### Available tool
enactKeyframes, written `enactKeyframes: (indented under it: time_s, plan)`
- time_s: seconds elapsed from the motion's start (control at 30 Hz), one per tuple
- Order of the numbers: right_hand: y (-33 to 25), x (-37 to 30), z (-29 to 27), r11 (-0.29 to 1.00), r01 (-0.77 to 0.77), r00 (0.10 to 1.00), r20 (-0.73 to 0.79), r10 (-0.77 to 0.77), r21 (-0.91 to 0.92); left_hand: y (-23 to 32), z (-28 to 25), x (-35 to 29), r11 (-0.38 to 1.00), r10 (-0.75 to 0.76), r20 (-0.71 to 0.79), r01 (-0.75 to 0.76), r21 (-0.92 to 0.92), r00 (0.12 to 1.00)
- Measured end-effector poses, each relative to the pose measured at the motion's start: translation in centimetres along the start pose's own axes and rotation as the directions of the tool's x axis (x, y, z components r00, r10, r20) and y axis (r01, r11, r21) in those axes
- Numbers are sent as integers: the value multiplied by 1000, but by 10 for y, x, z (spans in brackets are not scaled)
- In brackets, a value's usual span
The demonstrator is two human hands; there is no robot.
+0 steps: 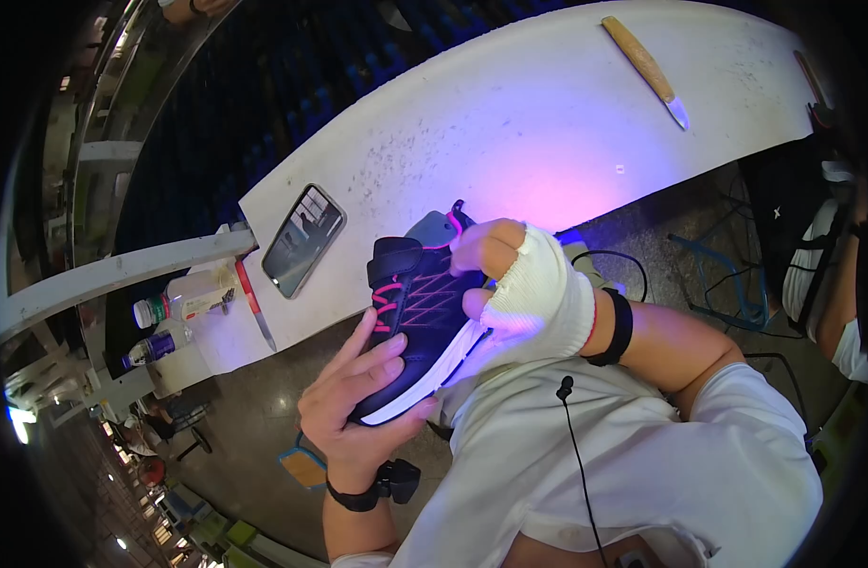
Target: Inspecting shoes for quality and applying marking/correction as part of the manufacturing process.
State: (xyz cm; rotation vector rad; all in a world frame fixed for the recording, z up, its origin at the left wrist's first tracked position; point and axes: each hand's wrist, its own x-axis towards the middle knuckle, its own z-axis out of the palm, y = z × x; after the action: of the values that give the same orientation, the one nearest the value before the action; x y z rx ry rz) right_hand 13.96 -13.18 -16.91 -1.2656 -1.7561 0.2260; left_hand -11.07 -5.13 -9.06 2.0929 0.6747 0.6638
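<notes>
Clamping a black shoe [426,305] between them, the left fingers [366,364] grip its toe end and the right fingers [491,248], emerging from a white glove [548,293], close on its heel end. Ahead of the left fingers, a phone [303,241] lies on the white surface [434,161]; well beyond the right fingers rests a wooden-handled knife [642,66].

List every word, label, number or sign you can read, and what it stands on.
None can be read.
Clear plastic bottle with green cap: label print too small and blurred.
Smaller bottle with purple label: likewise.
Small white square on white table: too small to tell.
Black shoe with pink laces and white sole: no readable words.
White mark on black surface, right: unreadable.
</notes>
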Motion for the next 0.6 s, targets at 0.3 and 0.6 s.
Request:
enactKeyframes:
  time_s: [0.3,0.6]
  plan:
    - [17,-10,34,990,120,993,-25,-119,73,-3,-14,-5,924,-379,155,365,110,912]
    - [14,-20,57,995,-6,996,-87,15,98,5,19,13,710,-643,55,567,417,764]
